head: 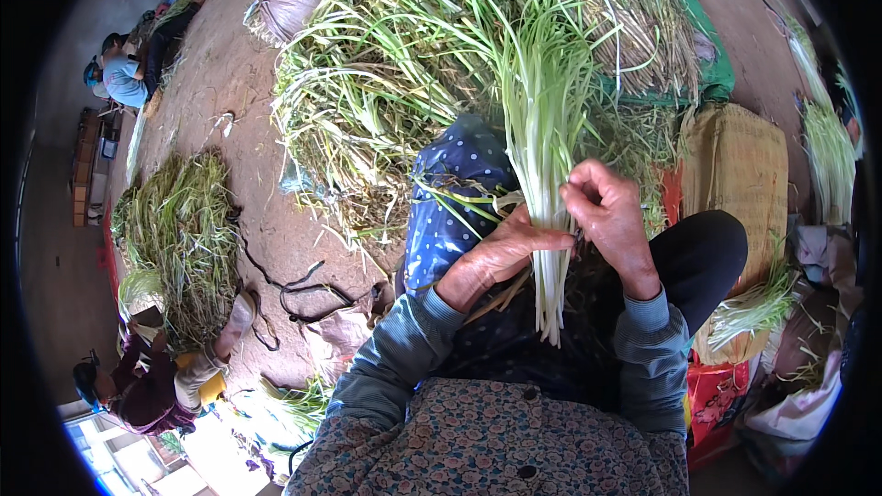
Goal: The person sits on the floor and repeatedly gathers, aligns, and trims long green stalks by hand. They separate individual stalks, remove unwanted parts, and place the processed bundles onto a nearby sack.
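Observation:
My left hand (508,248) is wrapped around the lower white stalks of a bunch of long allium greens (541,117), its thumb lying across the front. The bunch stands nearly upright over my lap, leaves spreading away from me and cut ends below the hand. At its right side my right hand (605,210) is curled, thumb and forefinger brought together against the stalks. Whether a strand is pinched there cannot be made out. Loose leaves hang over the dark blue polka-dot plastic apron (448,203) on my knee, beside my left wrist.
A large heap of greens (386,83) lies ahead. To the right, a cardboard-coloured block (737,186) carries a small bunch (754,306). Black cord (310,293) trails over the floor at left, near another heap (182,241). Two people (148,386) (124,76) sit at left.

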Motion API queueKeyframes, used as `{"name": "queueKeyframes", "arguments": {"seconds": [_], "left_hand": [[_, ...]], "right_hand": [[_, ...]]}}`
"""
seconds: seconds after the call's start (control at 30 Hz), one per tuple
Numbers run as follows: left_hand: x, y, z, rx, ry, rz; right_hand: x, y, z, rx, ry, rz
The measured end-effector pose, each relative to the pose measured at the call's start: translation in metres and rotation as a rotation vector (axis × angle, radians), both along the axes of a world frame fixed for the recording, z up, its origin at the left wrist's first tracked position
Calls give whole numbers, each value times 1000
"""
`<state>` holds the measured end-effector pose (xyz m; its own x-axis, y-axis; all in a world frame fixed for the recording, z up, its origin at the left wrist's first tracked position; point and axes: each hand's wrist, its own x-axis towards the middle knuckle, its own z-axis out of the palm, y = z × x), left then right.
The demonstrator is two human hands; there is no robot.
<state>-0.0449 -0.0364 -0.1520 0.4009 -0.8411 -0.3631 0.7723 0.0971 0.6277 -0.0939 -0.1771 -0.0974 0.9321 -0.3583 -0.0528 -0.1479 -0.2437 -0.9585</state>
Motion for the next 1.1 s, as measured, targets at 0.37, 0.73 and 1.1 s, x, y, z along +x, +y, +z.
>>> {"name": "queueKeyframes", "arguments": {"seconds": [0.37,0.73,1.1], "left_hand": [[-3,-2,2,-7,-33,-45],[9,0,-7,-3,172,-30],[21,-7,10,-68,213,-15]], "right_hand": [[9,4,-13,-250,-49,135],[-64,19,13,410,79,277],[-172,-86,78,842,-690,1013]]}}
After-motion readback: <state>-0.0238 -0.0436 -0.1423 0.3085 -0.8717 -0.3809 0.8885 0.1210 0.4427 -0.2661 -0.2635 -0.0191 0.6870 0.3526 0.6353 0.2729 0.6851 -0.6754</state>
